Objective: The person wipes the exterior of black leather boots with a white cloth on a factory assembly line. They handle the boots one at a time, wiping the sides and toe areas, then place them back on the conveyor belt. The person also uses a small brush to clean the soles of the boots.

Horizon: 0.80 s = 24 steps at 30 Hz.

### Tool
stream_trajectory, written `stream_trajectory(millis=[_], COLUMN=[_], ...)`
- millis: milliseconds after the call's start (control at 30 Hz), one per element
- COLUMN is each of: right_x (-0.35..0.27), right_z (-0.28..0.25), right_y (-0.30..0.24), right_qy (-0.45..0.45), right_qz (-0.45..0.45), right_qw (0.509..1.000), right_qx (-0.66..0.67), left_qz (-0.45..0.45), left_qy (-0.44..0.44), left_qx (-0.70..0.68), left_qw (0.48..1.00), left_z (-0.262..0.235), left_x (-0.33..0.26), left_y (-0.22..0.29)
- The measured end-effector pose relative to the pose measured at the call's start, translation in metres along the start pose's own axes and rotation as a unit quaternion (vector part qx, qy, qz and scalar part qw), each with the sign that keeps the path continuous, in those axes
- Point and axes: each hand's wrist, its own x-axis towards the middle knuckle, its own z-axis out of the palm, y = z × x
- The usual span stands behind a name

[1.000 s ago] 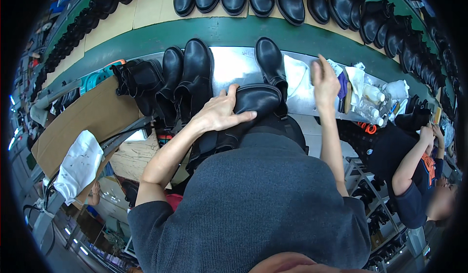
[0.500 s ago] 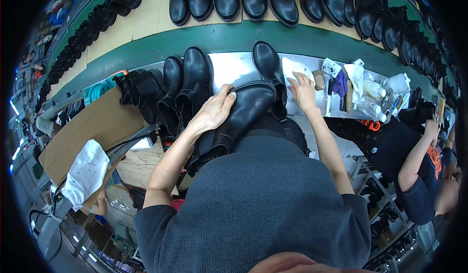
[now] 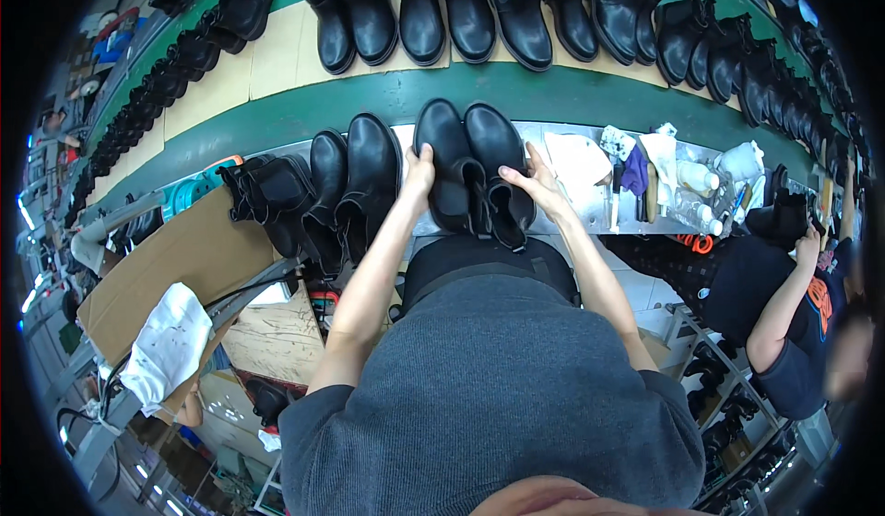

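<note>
Two black ankle boots stand side by side in front of me on the metal work surface (image 3: pixel 560 210), toes pointing away. My left hand (image 3: pixel 419 177) is closed on the outer side of the left boot (image 3: pixel 446 143), its thumb on the upper and the other fingers mostly hidden. On the right boot (image 3: pixel 493 138), my right hand (image 3: pixel 538 184) grips the outer side, the thumb lying near the ankle opening. Another pair of black boots (image 3: pixel 371 152) stands just left of my left hand. Right of my right hand lies a white cloth (image 3: pixel 577 160).
Rows of black boots (image 3: pixel 422 18) line the green conveyor (image 3: pixel 369 92) beyond. Rags, a purple cloth (image 3: pixel 635 171) and clear plastic bottles (image 3: pixel 696 178) lie at the right. A cardboard sheet (image 3: pixel 152 262) with a white rag (image 3: pixel 168 345) is at the left. A co-worker (image 3: pixel 765 304) works at the right.
The boot my left hand held tilted near my lap now stands on the surface beside the other boot. My right hand has moved from the white cloth onto the right boot.
</note>
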Motion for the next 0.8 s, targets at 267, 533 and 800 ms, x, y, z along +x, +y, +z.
stream_trajectory(millis=[267,533,800], right_x=[0.035,0.002,-0.011], right_z=[-0.016,-0.016,-0.023], right_y=[0.009,-0.043,-0.066], right_qy=[-0.035,-0.201,-0.084], right_qz=[0.040,-0.047,-0.122], right_qw=[0.956,0.770,0.840], right_qx=[0.289,0.604,0.522], left_qz=[0.031,-0.040,-0.040], left_qy=[-0.117,-0.379,-0.448], left_qx=[-0.206,-0.428,-0.440], left_qw=[0.971,0.819,0.777], left_z=[0.021,-0.005,-0.009], left_x=[-0.023,-0.052,-0.053], left_y=[0.033,0.060,0.063])
